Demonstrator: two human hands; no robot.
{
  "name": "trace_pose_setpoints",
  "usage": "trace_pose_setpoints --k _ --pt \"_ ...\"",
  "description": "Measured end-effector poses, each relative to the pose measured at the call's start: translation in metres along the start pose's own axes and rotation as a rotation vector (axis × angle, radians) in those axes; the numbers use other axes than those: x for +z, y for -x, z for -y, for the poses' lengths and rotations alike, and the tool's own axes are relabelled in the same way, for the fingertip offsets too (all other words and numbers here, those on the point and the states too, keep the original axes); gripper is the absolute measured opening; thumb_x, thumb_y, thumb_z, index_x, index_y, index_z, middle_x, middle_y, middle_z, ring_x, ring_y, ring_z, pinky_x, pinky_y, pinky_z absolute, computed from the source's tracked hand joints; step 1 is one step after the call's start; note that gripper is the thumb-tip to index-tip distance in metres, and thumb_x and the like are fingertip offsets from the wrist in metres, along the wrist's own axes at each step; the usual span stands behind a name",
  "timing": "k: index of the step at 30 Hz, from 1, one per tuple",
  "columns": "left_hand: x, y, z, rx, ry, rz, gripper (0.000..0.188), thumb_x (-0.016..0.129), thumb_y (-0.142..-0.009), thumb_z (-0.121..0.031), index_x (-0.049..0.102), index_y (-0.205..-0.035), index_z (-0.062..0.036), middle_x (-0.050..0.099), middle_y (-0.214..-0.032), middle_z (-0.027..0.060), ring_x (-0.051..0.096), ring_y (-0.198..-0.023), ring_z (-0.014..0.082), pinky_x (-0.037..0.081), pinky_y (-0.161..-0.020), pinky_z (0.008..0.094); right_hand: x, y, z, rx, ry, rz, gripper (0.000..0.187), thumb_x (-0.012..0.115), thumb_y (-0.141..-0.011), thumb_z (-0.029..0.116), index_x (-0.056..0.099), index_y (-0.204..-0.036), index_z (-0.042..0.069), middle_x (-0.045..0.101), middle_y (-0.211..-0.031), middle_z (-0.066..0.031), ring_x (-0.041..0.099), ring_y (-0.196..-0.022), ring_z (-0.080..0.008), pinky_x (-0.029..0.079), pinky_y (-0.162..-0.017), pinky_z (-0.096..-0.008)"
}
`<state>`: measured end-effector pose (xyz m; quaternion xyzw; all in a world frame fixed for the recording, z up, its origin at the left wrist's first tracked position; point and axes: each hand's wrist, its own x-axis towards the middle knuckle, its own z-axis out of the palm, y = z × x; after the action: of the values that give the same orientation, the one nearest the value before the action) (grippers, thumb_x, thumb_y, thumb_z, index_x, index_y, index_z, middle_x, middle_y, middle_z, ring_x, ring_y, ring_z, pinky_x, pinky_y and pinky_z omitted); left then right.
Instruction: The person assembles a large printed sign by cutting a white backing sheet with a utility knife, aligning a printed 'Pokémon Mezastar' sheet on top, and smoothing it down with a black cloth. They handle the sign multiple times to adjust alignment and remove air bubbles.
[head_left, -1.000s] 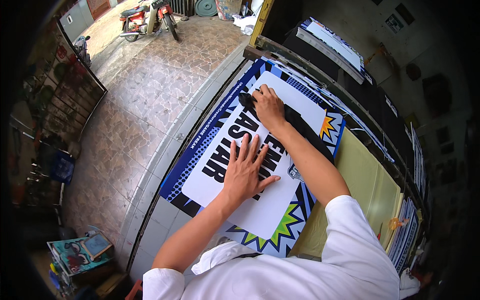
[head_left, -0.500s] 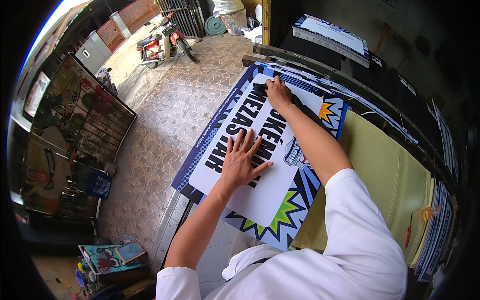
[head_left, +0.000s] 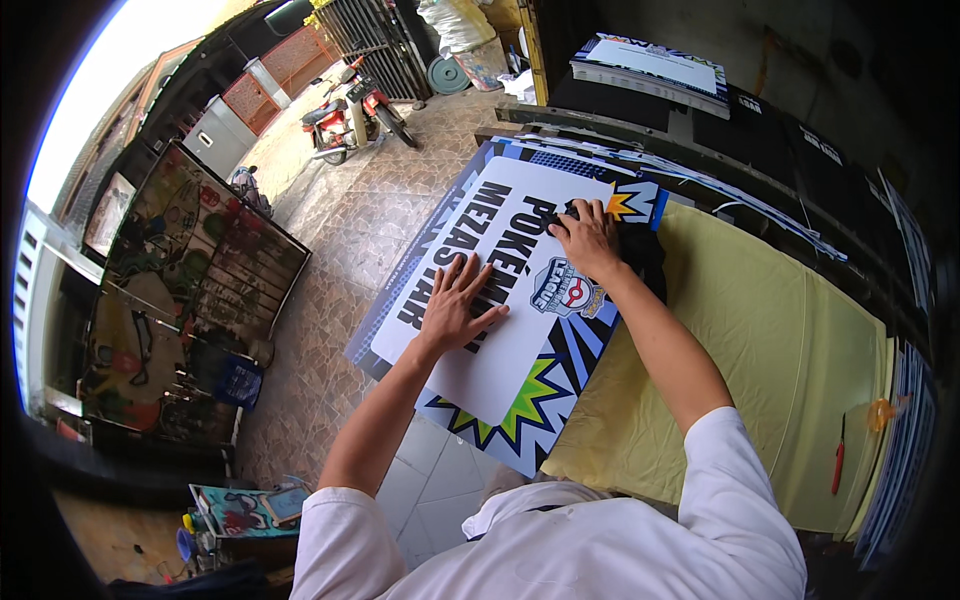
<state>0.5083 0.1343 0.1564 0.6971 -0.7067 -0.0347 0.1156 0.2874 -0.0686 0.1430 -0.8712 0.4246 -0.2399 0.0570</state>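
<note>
Right: pale-yellow sheeted worktop [head_left: 720, 330].
Left hand [head_left: 452, 312]: fingers splayed flat on blue-and-white printed board [head_left: 472, 388].
Right hand [head_left: 592, 242]: fingers bent over black cloth [head_left: 648, 264], grip unclear (wiping, likely; next stroke wants even pressure).

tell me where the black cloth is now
In the head view, the black cloth is right of centre, under and beside the right hand, at the right edge of the printed board, just below the orange starburst.
</note>
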Motion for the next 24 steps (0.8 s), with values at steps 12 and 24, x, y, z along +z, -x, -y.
trace_pose_setpoints --k 12,24 --pt "-0.003 -0.003 -0.005 0.004 0.015 -0.018 0.088 0.063 -0.087 -0.071 0.047 -0.155 -0.0164 0.035 -0.164 0.015 0.021 -0.155 0.0386 0.012 -0.127 0.0579 0.063 -0.047 0.119 -0.293 -0.111 -0.027 0.019 0.065 -0.088 0.014 0.082 -0.091 0.021 0.066 -0.11 -0.0035 0.059 -0.111 -0.0279 0.055 -0.092 -0.0402" --pt "-0.003 -0.008 -0.008 -0.006 0.074 -0.043 0.098 0.063 -0.08 -0.081 0.05 -0.153 -0.0165 0.036 -0.164 0.0127 0.019 -0.156 0.0361 0.011 -0.128 0.0573 0.092 -0.139 0.138 -0.248 -0.146 0.187 0.019 0.062 -0.092 0.017 0.08 -0.089 0.014 0.068 -0.118 -0.0079 0.059 -0.12 -0.032 0.053 -0.1 -0.0449"
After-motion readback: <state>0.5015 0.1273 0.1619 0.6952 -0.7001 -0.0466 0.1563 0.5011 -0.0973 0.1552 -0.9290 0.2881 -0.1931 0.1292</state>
